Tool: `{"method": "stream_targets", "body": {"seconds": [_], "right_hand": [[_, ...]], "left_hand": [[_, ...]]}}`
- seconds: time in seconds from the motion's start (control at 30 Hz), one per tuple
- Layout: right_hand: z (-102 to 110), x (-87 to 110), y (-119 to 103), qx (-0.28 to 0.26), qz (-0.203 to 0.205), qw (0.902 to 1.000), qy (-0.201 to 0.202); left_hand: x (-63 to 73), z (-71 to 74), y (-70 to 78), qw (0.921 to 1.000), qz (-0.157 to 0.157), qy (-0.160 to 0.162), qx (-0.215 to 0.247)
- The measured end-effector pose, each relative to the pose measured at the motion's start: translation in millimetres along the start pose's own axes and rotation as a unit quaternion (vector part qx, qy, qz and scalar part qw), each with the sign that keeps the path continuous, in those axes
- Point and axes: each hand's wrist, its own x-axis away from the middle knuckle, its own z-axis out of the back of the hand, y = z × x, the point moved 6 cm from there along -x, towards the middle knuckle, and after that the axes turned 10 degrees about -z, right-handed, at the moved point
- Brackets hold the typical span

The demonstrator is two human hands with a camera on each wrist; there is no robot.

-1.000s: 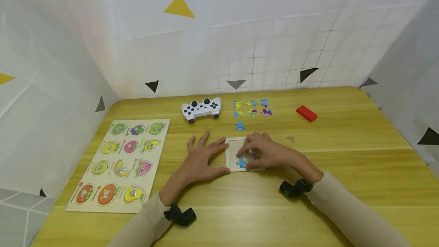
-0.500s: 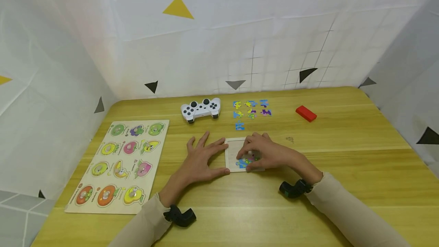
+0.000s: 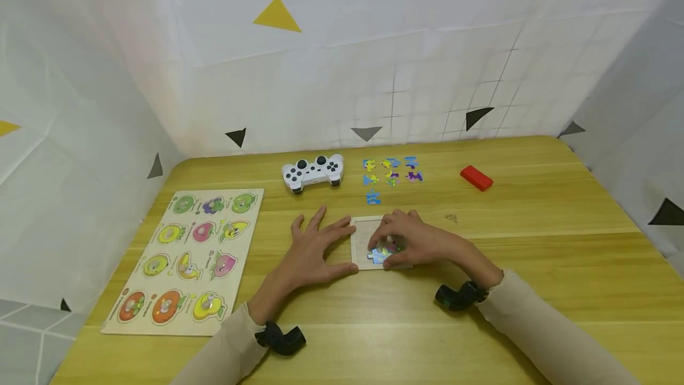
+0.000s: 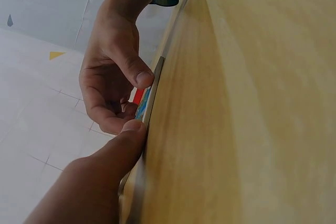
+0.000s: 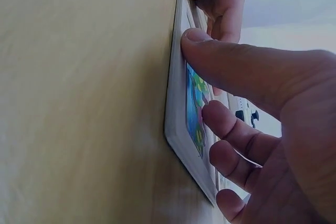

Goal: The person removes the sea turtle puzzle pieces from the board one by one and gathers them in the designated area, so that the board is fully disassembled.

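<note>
A small square puzzle tray [image 3: 366,226] with a pale rim lies in front of me on the table. Joined jigsaw pieces [image 5: 195,109] with a blue, green and pink picture lie along its near side. My left hand [image 3: 312,254] has its fingers spread and touches the tray's left rim with thumb and fingertips. Over the tray, my right hand [image 3: 419,237] bends its fingers and pinches a blue jigsaw piece [image 3: 376,255] between thumb and forefinger, low in the tray. The right hand hides part of the picture and the tray's right side.
Several loose jigsaw pieces [image 3: 373,197] lie in rows beyond the tray. A white game controller [image 3: 313,173] is at the back, left of them. To the right sits a red block [image 3: 477,177]. A wooden fruit puzzle board [image 3: 235,248] takes up the table's left side.
Both hands keep nearly the same places. The blue piece at the right hand's fingertips now looks paler, as if catching the light; the loose pieces have not moved.
</note>
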Motion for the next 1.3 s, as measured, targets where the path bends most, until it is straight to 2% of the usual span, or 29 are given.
{"method": "stream_targets", "body": {"seconds": [0.43, 1.3], "right_hand": [[-0.2, 0.6, -0.3, -0.015, 0.002, 0.9998, -0.010], [-1.9, 0.4, -0.2, 0.010, 0.001, 0.9999, -0.010]], "left_hand": [[-0.4, -1.7, -1.4, 1.0000, 0.003, -0.002, -0.005], [-0.2, -2.2, -1.3, 0.9999, 0.006, -0.009, -0.004]]}}
